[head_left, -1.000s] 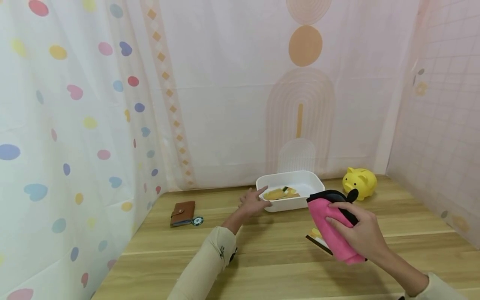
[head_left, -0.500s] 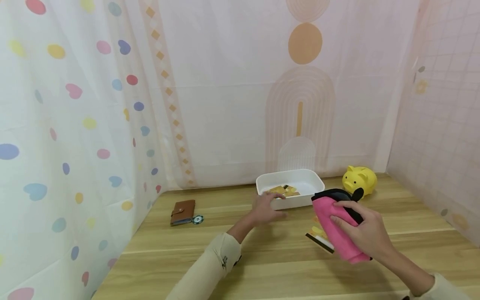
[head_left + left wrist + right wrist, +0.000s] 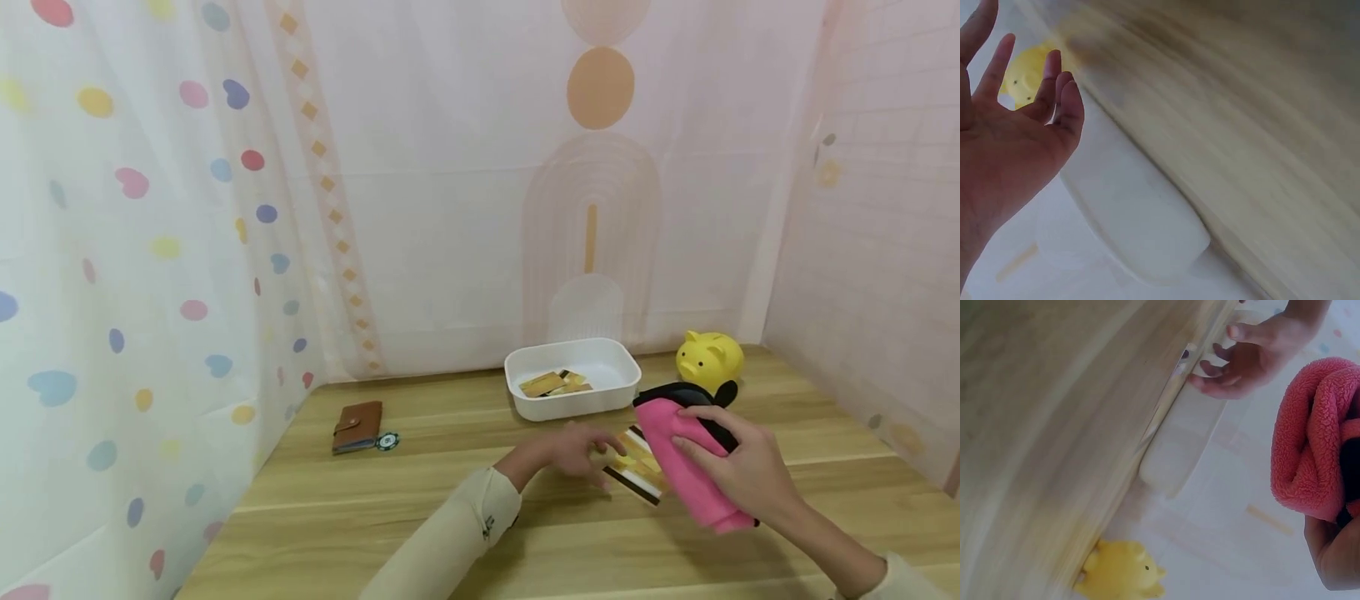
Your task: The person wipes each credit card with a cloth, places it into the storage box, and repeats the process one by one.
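My right hand [image 3: 738, 458] grips a soft pink fluffy pouch [image 3: 684, 467] with a black edge, thumb on its near face, above the wooden table. The right wrist view shows the pouch's rolled, fleecy end [image 3: 1310, 444]. Under and left of the pouch lie gold bank cards [image 3: 637, 477] with dark stripes, partly covered by it. Just left of these cards hovers my left hand [image 3: 579, 450], its fingers spread and slightly bent, with nothing in them. In the left wrist view the palm [image 3: 1016, 144] is bare. Whether a fingertip touches a card I cannot tell.
A white bin [image 3: 577, 407] holding several gold cards [image 3: 551, 383] stands at the back. To its right is a yellow piggy bank [image 3: 708, 358]. A brown wallet [image 3: 357, 425] and a poker chip [image 3: 387, 441] lie at the left. Curtains hang behind and at the sides.
My left hand has moved from the bin's left end rightward and nearer, to beside the cards on the table; a card now lies in the bin. The pouch shifted slightly right, showing more cards.
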Tool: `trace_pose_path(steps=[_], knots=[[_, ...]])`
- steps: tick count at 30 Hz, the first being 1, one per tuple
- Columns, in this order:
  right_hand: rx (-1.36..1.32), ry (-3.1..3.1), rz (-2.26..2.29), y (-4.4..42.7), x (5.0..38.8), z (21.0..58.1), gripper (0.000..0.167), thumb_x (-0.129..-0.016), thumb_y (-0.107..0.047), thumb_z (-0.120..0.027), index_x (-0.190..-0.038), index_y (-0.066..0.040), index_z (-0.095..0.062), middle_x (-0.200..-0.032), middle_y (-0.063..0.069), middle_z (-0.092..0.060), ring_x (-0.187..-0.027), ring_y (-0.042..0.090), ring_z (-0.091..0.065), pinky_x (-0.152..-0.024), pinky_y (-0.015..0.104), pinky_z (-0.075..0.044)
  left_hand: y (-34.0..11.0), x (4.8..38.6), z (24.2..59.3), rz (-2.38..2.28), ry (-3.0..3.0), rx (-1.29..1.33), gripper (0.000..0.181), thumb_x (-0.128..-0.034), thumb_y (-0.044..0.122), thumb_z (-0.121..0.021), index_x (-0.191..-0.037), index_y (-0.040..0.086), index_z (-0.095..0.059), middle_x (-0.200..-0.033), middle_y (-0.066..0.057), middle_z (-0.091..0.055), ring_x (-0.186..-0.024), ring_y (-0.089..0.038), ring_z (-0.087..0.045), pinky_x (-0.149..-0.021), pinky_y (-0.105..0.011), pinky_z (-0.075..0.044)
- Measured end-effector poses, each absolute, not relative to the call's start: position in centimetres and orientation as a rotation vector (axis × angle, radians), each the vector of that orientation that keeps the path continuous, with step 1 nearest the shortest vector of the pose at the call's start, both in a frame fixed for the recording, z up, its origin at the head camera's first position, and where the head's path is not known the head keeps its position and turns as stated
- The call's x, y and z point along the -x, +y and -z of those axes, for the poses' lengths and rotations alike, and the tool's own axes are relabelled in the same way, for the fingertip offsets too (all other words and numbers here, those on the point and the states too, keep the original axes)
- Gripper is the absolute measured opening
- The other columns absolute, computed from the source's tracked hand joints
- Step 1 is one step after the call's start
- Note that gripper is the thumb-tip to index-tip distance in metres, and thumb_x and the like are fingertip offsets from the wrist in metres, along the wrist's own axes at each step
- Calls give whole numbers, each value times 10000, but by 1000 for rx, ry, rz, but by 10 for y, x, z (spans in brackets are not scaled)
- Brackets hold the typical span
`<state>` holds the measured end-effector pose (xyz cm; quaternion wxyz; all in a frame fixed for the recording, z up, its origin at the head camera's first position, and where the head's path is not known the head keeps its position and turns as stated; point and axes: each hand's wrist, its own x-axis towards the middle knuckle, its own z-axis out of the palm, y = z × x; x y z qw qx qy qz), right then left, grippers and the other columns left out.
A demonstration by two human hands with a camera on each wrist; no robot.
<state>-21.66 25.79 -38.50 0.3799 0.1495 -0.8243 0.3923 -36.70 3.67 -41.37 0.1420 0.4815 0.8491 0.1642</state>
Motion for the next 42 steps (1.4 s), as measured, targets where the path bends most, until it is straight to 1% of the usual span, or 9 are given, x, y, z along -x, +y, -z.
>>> trace_pose_path(steps=[7,13,16,20,24,28,33,37,42], knots=[[-374,-2117,-981,259,214,385,326,-749,11,-839,-1031,-93,-714,-1013,-123,-704,-557,37,-539,-430,174,-411,50,373,419,-419,2528,-1284,500,-822,323,-824,-1275,256,-624,-1269,-27,-623,-1180,-130,-552,-979,-261,-436],[-374,-2129,-955,261,213,384,319,-750,6,-838,-1029,-92,-715,-1006,-24,-730,-570,33,-537,-439,174,-410,56,371,419,-353,2569,-1292,316,-819,312,-829,-1095,242,-693,-1187,33,-642,-1136,-107,-561,-949,-230,-431],[-390,-2137,-961,259,213,384,317,-757,5,-832,-1027,-114,-718,-994,42,-734,-555,35,-532,-428,179,-409,58,369,418,-324,2576,-1266,350,-822,320,-825,-1126,228,-679,-1194,17,-642,-1141,-114,-558,-952,-238,-434],[-405,-2144,-980,256,213,382,320,-762,8,-828,-1033,-119,-716,-986,62,-733,-532,36,-525,-410,184,-407,58,371,420,-311,2568,-1257,447,-848,339,-796,-1244,212,-633,-1240,-25,-636,-1166,-126,-555,-969,-251,-436],[-410,-2150,-987,254,213,382,319,-760,13,-826,-1033,-109,-715,-983,111,-731,-492,19,-477,-380,182,-373,59,373,423,-348,2563,-1245,374,-844,330,-801,-1172,223,-654,-1226,-24,-639,-1152,-123,-557,-964,-253,-438],[-410,-2147,-996,252,214,382,319,-755,9,-832,-1023,-120,-716,-985,109,-731,-487,18,-465,-377,181,-359,59,371,423,-320,2604,-1221,337,-792,360,-845,-1048,241,-659,-1200,27,-631,-1115,-90,-544,-952,-237,-433],[-417,-2140,-999,249,215,384,324,-755,8,-833,-1025,-126,-716,-980,102,-732,-506,28,-476,-381,180,-359,55,368,421,-211,2650,-1258,369,-755,417,-862,-980,218,-647,-1072,91,-622,-1001,-52,-508,-942,-218,-390],[-421,-2146,-1010,248,216,385,328,-758,8,-830,-1035,-124,-713,-980,106,-731,-490,29,-475,-375,183,-363,50,365,419,-276,2633,-1257,414,-745,370,-881,-971,170,-598,-957,68,-584,-891,-58,-493,-843,-191,-408],[-428,-2145,-1016,247,217,387,340,-749,13,-834,-1039,-118,-715,-985,108,-733,-457,-21,-383,-359,181,-340,41,362,414,-419,2573,-1257,404,-764,234,-880,-981,137,-553,-861,36,-561,-775,-72,-510,-700,-180,-431]])
